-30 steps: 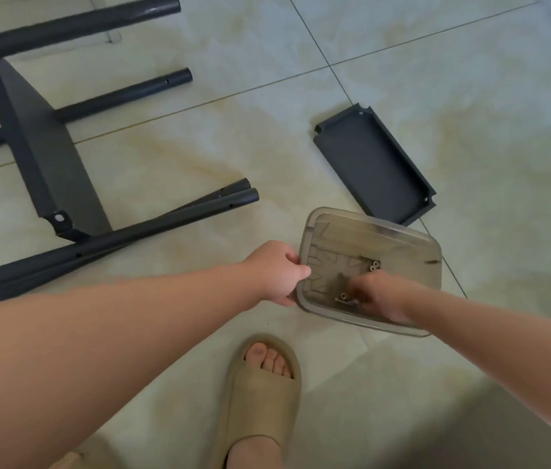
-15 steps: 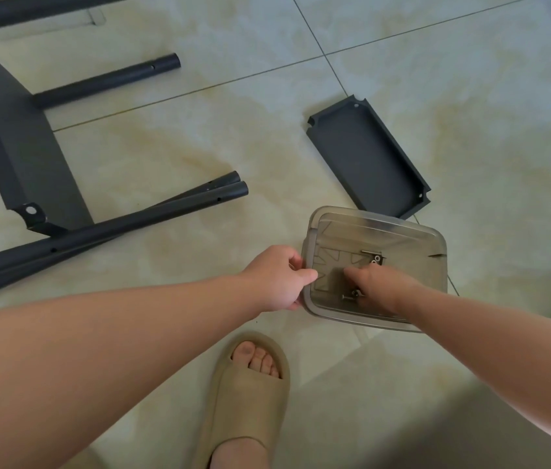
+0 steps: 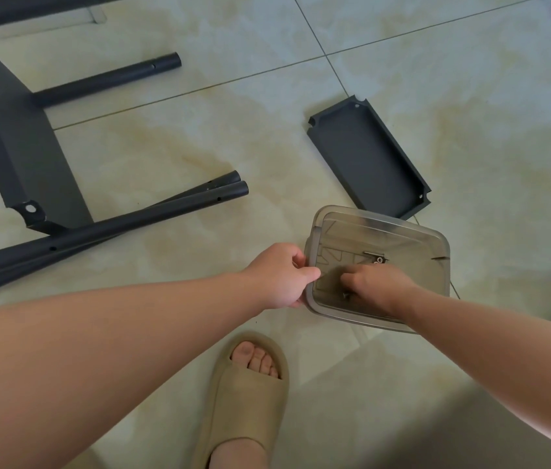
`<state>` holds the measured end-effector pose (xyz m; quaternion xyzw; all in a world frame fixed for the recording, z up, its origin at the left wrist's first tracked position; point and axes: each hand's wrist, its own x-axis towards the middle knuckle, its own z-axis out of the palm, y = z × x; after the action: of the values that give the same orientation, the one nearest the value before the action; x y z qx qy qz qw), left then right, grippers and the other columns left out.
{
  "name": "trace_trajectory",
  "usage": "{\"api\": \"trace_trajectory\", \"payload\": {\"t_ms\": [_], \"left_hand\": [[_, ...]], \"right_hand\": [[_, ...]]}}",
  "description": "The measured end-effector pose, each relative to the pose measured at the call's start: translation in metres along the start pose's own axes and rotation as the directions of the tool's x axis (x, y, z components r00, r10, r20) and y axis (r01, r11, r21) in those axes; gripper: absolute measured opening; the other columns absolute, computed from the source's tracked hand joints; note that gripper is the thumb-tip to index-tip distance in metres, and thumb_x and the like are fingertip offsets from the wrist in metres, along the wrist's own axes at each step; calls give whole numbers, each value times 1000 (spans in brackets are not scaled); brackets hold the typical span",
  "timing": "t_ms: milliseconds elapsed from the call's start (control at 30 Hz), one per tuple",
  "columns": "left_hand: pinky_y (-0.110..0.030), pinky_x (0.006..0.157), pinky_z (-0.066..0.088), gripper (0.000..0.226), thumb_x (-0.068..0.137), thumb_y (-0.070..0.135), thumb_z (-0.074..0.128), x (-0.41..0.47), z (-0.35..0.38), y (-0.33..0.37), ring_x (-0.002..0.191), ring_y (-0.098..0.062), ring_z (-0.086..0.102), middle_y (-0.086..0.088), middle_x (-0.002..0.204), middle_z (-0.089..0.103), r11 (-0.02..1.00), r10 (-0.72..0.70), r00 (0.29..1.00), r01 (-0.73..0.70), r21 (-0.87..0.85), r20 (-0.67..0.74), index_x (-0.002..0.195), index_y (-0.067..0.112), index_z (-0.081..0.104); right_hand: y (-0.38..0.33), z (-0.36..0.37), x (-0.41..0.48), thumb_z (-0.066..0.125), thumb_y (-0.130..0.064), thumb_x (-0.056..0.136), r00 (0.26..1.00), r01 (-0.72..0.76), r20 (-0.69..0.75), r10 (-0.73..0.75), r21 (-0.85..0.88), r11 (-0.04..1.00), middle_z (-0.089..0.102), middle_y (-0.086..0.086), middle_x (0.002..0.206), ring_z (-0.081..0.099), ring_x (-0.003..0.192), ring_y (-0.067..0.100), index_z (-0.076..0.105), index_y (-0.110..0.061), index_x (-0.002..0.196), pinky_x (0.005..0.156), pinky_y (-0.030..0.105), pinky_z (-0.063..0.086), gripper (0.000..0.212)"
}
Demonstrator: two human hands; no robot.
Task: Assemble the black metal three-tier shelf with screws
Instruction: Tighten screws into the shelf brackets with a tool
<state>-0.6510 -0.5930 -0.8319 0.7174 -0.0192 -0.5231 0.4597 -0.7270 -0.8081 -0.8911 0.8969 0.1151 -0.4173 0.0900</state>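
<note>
Screws [image 3: 377,259] could slip and scatter from the right hand [image 3: 376,286], curled inside the box [image 3: 389,222] with its hold unclear, while the left hand [image 3: 278,276] grips the rim.

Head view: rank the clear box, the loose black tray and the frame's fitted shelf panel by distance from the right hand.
1. Clear box: right hand is inside it.
2. Loose black tray: just beyond the box.
3. Fitted shelf panel: far left.

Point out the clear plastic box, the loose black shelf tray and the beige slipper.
clear plastic box [image 3: 402,233], head view, far wall.
loose black shelf tray [image 3: 368,157], head view, flat inner face.
beige slipper [image 3: 247,407], head view, top strap.
</note>
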Motion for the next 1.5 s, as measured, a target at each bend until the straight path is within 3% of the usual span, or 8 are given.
{"api": "trace_trajectory", "payload": {"t_ms": [167,300,467,833,1033,1233,1367,1500], "left_hand": [[-38,78,62,17,99,21,61,2,1,1,80,-26,69,-8,89,62,1000,-1,1000,1,2,1,104,5,60],[-34,78,61,8,97,15,62,-1,0,3,80,-24,71,-10,99,67,996,-35,998,39,-80,47,93,18,57],[-36,78,57,17,98,14,58,-15,-21,-2,89,-24,73,-10,113,63,999,-46,998,45,-28,-31,115,12,58],[-33,66,57,7,97,17,56,-88,-126,-31,69,-17,73,-4,89,72,992,86,935,-112,-56,-345,96,15,63],[-30,62,50,9,97,22,57,-133,-169,-79,64,-12,63,6,77,67,978,209,766,-172,120,-607,90,24,63],[-36,82,46,8,93,25,60,-154,-211,-134,94,-18,54,11,94,61,889,407,494,-23,457,-768,102,24,61],[-36,103,30,30,93,32,60,-153,-232,-148,123,-21,43,6,126,55,839,335,604,158,521,-723,123,27,56],[-39,98,39,34,94,40,59,-142,-249,-143,114,-21,53,7,123,60,756,312,740,187,628,-596,126,30,56]], "right_hand": [[5,-5,-8,54,-32,101,996,-63,-47,73,202,977,60,-1,118,63,103,24,62,-20,116,75,33,49,20],[6,-19,-21,64,-20,92,948,-134,-174,267,544,829,62,1,84,60,78,29,51,-23,87,67,36,52,14],[-17,-62,-35,62,-4,91,853,86,-384,355,772,630,63,-2,78,63,68,22,54,-18,102,64,34,54,20],[-123,-183,-24,60,1,94,799,428,-543,259,816,390,68,1,84,65,76,18,65,-18,109,73,29,53,25],[-192,-213,-3,65,-1,95,868,422,-471,157,867,265,77,6,84,74,77,18,57,-13,93,74,33,58,15],[-242,-230,26,64,-7,94,860,401,-488,152,828,392,68,11,79,66,74,29,59,-21,85,70,45,56,18],[-261,-234,37,66,-4,91,865,383,-469,178,846,371,66,13,78,68,78,31,68,-20,83,74,49,56,18],[-268,-227,41,65,-5,92,893,346,-426,146,857,382,74,6,82,73,78,13,74,-19,87,83,40,60,17]]}}
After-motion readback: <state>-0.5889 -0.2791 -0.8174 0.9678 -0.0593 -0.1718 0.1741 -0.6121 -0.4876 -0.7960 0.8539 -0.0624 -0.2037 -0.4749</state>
